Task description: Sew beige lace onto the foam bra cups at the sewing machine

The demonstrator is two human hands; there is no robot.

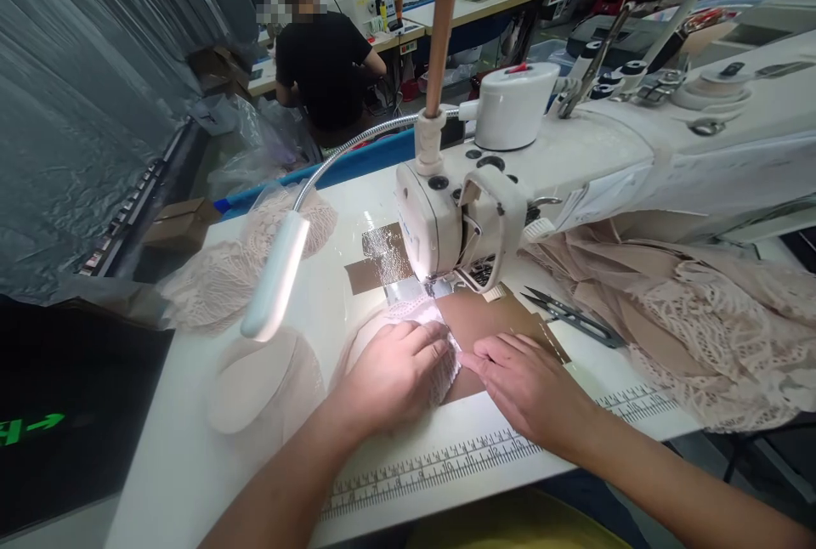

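Note:
Pale lace fabric (408, 308) lies under the needle area of a white sewing machine (430, 222). My left hand (399, 362) rests on the lace, its fingers close together and curled over it near the needle. To its right, my right hand (526, 379) has its index finger and thumb closed at the scalloped lace edge, pinching it. Brown tape (475, 319) covers the machine bed beneath and beside the fabric. Beyond the right hand lie black thread snips (574, 317).
A lit lamp (277, 277) on a bendy neck hangs left of the machine. Lace pieces (217, 285) lie at left, a sheer piece (248, 387) nearer, and a lace pile (720, 319) at right. A ruler strip (439, 472) lines the front edge. A person (325, 65) sits beyond.

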